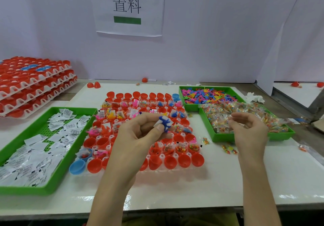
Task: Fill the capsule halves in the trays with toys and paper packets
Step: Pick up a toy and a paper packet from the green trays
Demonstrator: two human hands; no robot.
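Observation:
A white tray (198, 168) of red capsule halves (184, 161) lies in the middle of the table; many far halves hold toys and packets, and several near ones are bare. My left hand (140, 136) hovers over the tray and pinches a blue plastic toy (165, 122) together with a white paper packet (158, 123). My right hand (249, 131) hangs over the near green tray of clear candy packets (245, 113), fingers loosely curled; a clear packet may sit at its fingertips, too blurred to tell.
A green tray of white paper packets (35, 148) lies at the left. A green tray of coloured toys (208, 95) sits at the back right. Stacked trays of red capsule halves (31, 85) stand far left. Loose candy packets (228, 149) lie on the table.

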